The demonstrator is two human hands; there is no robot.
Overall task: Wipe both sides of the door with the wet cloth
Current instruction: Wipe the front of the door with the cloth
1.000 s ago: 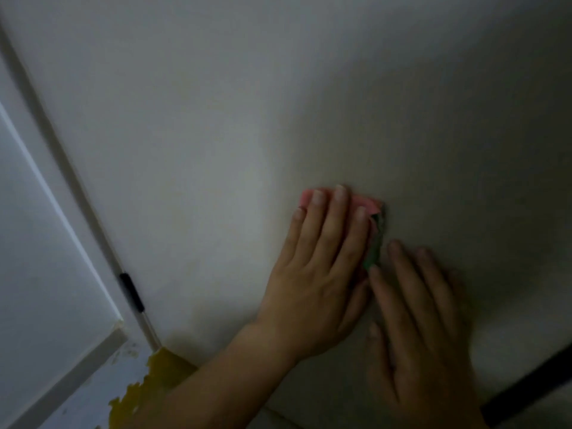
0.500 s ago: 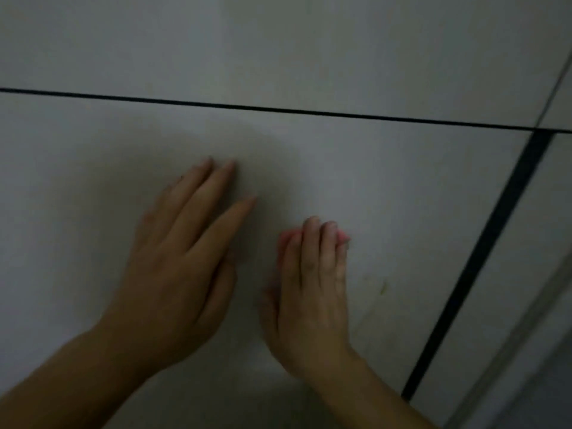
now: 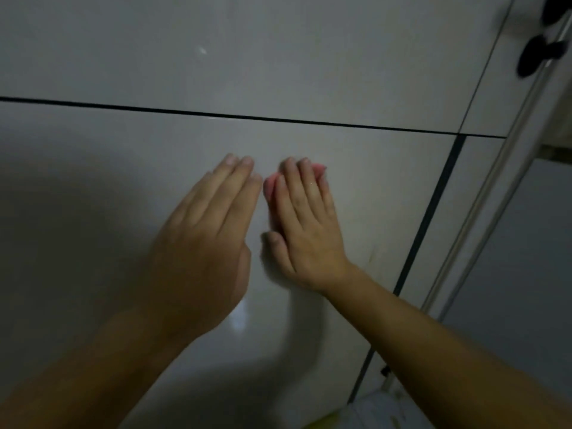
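Dim light throughout. Pale glossy panels (image 3: 340, 57) are split by thin dark seams (image 3: 247, 116), w/ a faint glare spot up top. At rt, a metal strip (image 3: 487, 184) is run diagonally; blurred dark round fittings (image 3: 538, 57) are seen top rt, and a grey surface (image 3: 526, 274) below.

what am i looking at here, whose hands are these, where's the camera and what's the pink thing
There is no machine here: a person works with bare hands, and the one picture comes from a camera worn on their head, looking forward and down. The pale surface is probably the door, crossed by thin dark lines. The left hand lies flat on it, fingers straight, holding nothing. The right hand presses flat on a pink cloth, which peeks out past its fingertips. The blurred dark shape at top right may be a handle.
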